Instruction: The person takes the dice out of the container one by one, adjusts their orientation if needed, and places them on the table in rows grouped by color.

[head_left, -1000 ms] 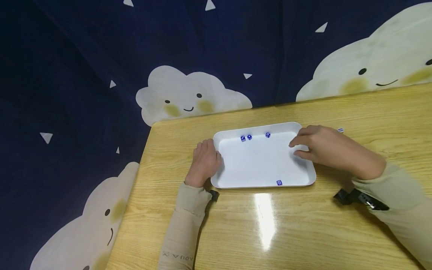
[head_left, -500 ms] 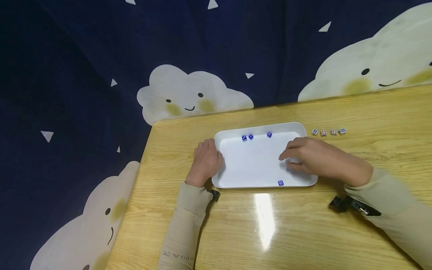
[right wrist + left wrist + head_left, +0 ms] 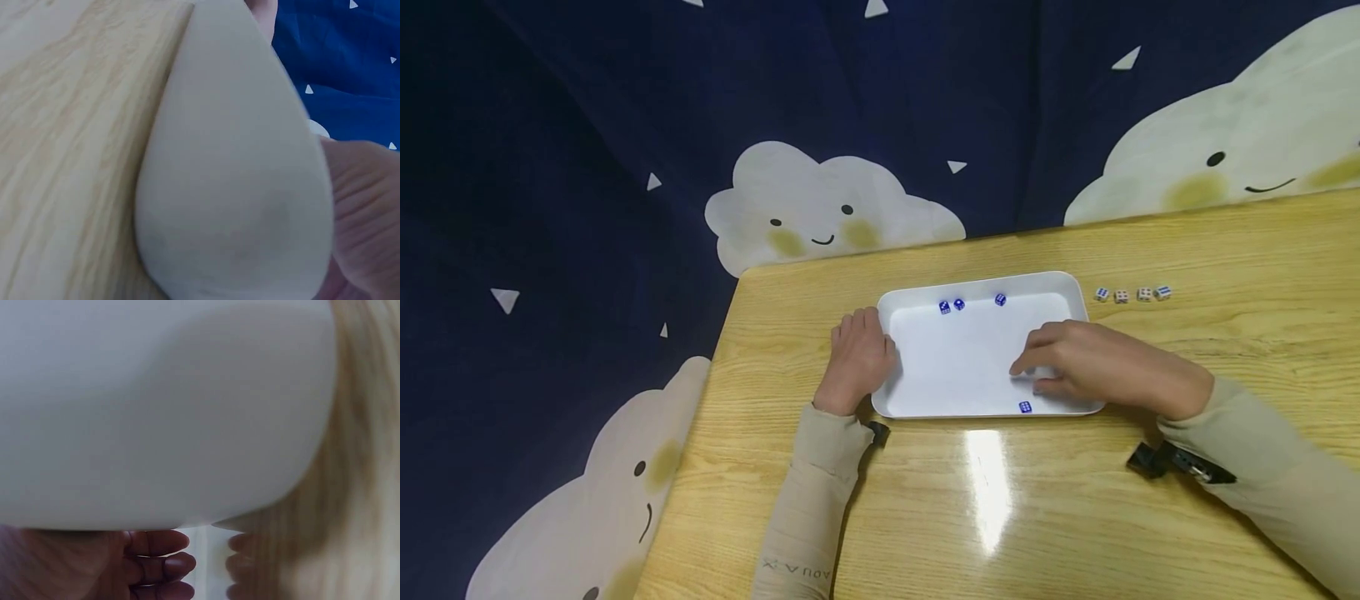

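Tray (image 3: 970, 367): white, shallow, rounded corners; set on the wooden table (image 3: 1075, 517) near its far left corner.
Left hand (image 3: 856, 358): resting against the tray's left rim, fingers loosely curled at the edge; whether gripping the rim or merely steadying it, cannot tell.
Right hand (image 3: 1093, 367): reaching into the tray from the right, fingers drawn together and pointing left, tips low over the tray floor; nothing visibly pinched.
Near die (image 3: 1024, 407): blue, alone at the tray's near rim, just below the right hand's fingertips.
Far dice (image 3: 958, 304): three blue, along the tray's far wall, two close together, one (image 3: 1000, 299) a little to the right.
Row on table (image 3: 1132, 293): four small dice in a line, outside the tray, beyond its far right corner.
Handling advice: likely best to come down on the near die from above, pinch two opposite faces with thumb and forefinger, lift clear of the rim; left hand to brace the tray against sliding.
Hidden: right hand's thumb and palm side, turned away from the head view.
Wrist views: filled by the blurred white tray (image 3: 162, 412) and table grain; no dice visible.
Hard to read: pip counts, too small.
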Demonstrator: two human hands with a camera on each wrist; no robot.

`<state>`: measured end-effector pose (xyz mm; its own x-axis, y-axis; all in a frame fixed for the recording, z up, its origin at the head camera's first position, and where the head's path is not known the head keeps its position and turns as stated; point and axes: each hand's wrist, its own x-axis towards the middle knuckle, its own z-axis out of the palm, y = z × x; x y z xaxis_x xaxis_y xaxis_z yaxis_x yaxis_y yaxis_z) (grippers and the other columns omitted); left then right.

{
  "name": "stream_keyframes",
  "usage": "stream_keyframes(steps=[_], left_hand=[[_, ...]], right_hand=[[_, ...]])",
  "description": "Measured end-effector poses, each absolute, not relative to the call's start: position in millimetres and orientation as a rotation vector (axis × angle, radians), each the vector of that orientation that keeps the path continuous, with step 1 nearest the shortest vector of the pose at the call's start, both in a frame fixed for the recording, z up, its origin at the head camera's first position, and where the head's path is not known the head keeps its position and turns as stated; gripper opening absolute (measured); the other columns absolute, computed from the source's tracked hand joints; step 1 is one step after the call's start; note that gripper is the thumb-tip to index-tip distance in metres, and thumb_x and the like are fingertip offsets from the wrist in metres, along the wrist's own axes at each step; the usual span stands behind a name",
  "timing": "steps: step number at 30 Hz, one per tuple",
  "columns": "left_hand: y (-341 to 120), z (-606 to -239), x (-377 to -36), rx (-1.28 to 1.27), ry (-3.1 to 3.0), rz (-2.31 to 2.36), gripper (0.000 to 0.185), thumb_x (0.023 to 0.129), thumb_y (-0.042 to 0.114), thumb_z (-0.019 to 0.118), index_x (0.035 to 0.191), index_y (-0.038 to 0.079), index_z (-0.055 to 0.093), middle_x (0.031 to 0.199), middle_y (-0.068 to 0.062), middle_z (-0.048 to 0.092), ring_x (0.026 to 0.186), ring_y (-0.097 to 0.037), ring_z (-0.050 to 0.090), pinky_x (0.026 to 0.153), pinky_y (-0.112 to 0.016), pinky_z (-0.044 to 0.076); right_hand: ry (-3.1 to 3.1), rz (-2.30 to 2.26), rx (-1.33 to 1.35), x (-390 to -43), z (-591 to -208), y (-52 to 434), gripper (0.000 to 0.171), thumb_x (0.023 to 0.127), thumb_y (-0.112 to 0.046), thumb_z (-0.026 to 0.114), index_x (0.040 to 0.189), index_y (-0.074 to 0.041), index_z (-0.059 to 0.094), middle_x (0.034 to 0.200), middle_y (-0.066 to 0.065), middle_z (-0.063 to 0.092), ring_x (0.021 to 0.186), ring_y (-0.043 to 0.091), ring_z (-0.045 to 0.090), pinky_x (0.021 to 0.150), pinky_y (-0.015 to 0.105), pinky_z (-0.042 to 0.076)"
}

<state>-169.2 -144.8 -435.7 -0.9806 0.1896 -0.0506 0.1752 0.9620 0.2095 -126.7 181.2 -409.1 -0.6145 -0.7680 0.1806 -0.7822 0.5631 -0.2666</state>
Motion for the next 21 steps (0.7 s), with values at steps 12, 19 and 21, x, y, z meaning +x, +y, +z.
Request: stream_keyframes(steps=[12, 19, 21], left_hand=[[-144.7, -436.0, -168.7, 0.288, 3.061, 0.316, 0.031, 0.1, 0.018, 0.039, 0.12, -0.004, 0.049, 0.107, -0.017, 0.055, 0.099, -0.035, 0.047, 0.09, -0.045, 0.039], [-144.9, -436.4, -168.9, 0.29, 3.059, 0.312, 0.032, 0.1, 0.019, 0.04, 0.121, -0.004, 0.049, 0.108, -0.017, 0.054, 0.1, -0.034, 0.046, 0.091, -0.044, 0.04], [-144.9, -436.0, -168.7, 0.291, 3.058, 0.31, 0.032, 0.1, 0.018, 0.04, 0.121, -0.004, 0.049, 0.108, -0.017, 0.054, 0.1, -0.034, 0.046, 0.091, -0.044, 0.04]], right_hand=[[-2.759, 0.579, 1.475, -129.0, -416.4, 181.7, 0.031, 0.085, -0.014, 0.082, 0.111, -0.03, 0.079, 0.103, -0.013, 0.073, 0.096, 0.01, 0.067, 0.082, 0.035, 0.058], [-2.641, 0.645, 1.532, -129.6, -422.1, 179.1, 0.033, 0.08, -0.01, 0.084, 0.106, -0.03, 0.081, 0.098, -0.016, 0.071, 0.089, 0.004, 0.062, 0.078, 0.031, 0.052], [-2.601, 0.648, 1.549, -129.6, -423.7, 178.3, 0.032, 0.079, -0.011, 0.085, 0.104, -0.03, 0.081, 0.097, -0.016, 0.071, 0.088, 0.003, 0.061, 0.077, 0.031, 0.05]])
